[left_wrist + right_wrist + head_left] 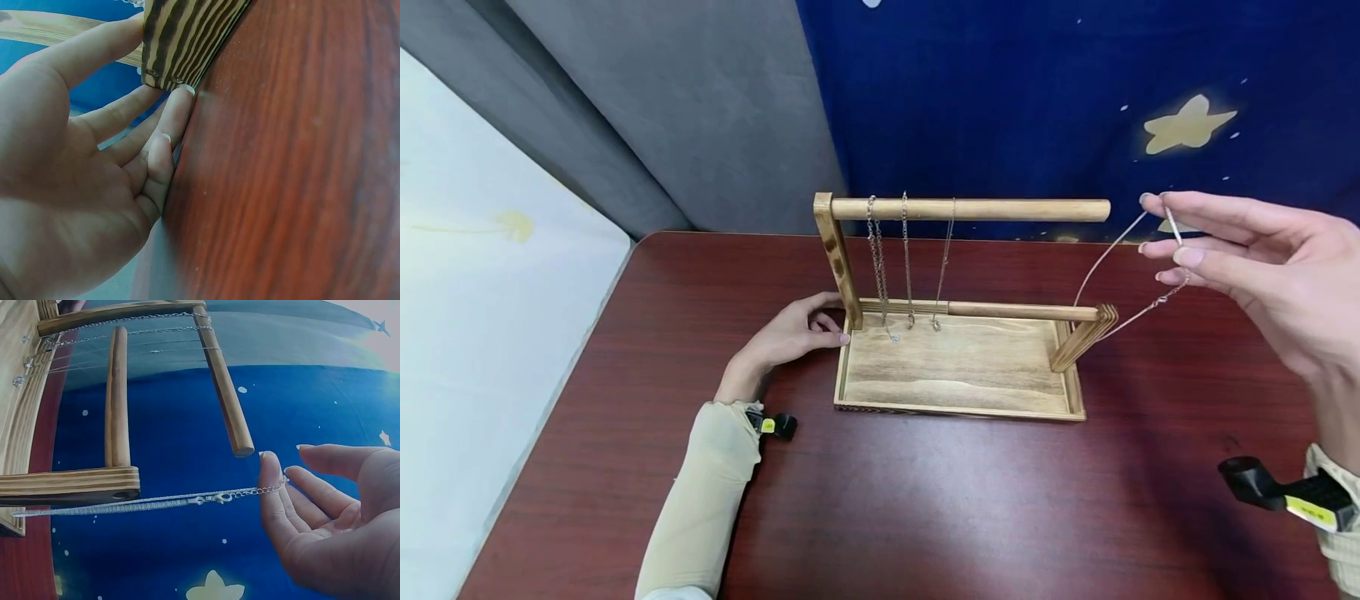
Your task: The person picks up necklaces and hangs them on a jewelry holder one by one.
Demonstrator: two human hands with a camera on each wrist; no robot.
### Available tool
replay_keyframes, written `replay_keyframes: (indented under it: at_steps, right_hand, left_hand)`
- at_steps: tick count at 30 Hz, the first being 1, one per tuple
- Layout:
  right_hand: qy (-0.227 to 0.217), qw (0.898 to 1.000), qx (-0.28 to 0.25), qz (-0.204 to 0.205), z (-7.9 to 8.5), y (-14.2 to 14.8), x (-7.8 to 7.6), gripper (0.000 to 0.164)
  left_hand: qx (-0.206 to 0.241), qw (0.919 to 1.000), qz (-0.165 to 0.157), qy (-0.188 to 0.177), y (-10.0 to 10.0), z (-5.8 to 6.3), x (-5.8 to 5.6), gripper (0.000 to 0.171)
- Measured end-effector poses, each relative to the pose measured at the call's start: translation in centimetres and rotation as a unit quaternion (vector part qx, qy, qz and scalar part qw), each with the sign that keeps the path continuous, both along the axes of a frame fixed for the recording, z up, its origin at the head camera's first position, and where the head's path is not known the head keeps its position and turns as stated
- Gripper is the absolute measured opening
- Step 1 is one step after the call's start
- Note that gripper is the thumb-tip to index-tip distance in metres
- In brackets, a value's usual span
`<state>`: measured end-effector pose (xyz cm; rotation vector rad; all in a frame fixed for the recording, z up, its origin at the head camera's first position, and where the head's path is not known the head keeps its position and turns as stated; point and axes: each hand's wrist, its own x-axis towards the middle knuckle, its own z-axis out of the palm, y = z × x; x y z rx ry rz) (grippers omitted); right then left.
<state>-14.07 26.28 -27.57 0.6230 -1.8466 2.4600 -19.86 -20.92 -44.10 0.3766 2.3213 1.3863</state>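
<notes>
A wooden jewelry stand (958,358) with a tray base stands on the table. My left hand (797,332) grips its left end, the fingers around the tray corner by the tall post (838,262). Several silver chains (907,258) hang from the upper bar (1000,210), towards its left. Off the stand's right end, my right hand (1270,258) holds up a silver necklace (156,504) looped across its fingers and thumb. Its clasp (219,498) lies close to the fingers. The necklace's lower part passes behind the short right post (1084,337).
The upper bar's right end is free, near my right fingertips. A lower rod (1022,311) runs to the short post. Behind the dark red table (970,517) hang a grey curtain (700,108) and a blue star-printed cloth (1000,100). A white panel (467,292) borders the left.
</notes>
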Motion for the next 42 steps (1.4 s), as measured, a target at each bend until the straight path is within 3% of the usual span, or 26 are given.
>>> replay_keyframes:
  at_steps: [2, 9, 16, 25, 42]
  right_hand:
    - [-0.008, 1.0, -0.013, 0.008, 0.1, -0.2, -0.2, 0.051]
    - [-0.045, 0.998, 0.032, -0.021, 1.0, -1.4, -0.3, 0.048]
    - [-0.026, 0.999, 0.029, -0.005, 1.5, -2.2, -0.8, 0.047]
    - [-0.041, 0.998, 0.038, -0.002, 2.0, -3.1, -1.1, 0.048]
    - [-0.016, 0.997, 0.004, 0.069, 2.6, -5.4, -1.7, 0.044]
  left_hand:
    - [-0.006, 1.0, 0.001, 0.001, -0.2, 0.0, 0.0, 0.067]
    - [-0.014, 0.9998, 0.012, -0.005, -0.6, -0.3, 0.4, 0.069]
    - [-0.014, 0.9998, 0.015, -0.004, -0.5, -0.4, 0.4, 0.069]
    - [-0.009, 0.9999, 0.009, -0.001, -0.2, -0.5, 0.3, 0.066]
    - [-0.001, 1.0, 0.002, 0.004, 0.3, -0.1, 0.0, 0.065]
